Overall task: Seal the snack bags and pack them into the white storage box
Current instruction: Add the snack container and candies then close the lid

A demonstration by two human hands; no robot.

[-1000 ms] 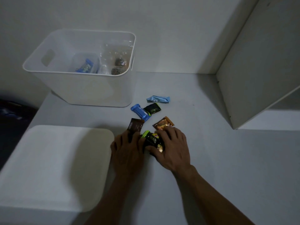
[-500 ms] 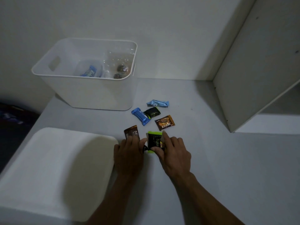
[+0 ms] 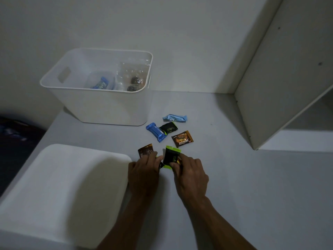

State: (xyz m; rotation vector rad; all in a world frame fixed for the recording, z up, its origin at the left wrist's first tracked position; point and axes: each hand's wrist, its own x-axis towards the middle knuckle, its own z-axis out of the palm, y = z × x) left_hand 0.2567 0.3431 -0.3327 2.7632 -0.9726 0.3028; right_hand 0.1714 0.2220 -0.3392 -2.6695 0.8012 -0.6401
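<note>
Together, both hands [image 3: 144,175] [image 3: 189,175] pinching green-edged packet [image 3: 170,156]

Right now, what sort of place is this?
Probably a home storage corner, not a lab: a plain white tabletop against a bare wall, an open white shelf unit at right, and a white plastic storage box holding clear bagged snacks, with loose small snack packets nearby.

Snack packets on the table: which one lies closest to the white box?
The dark blue packet, lying just off the white box's front right corner. The light blue packet lies further right, and the black and brown ones nearer the hands.
</note>
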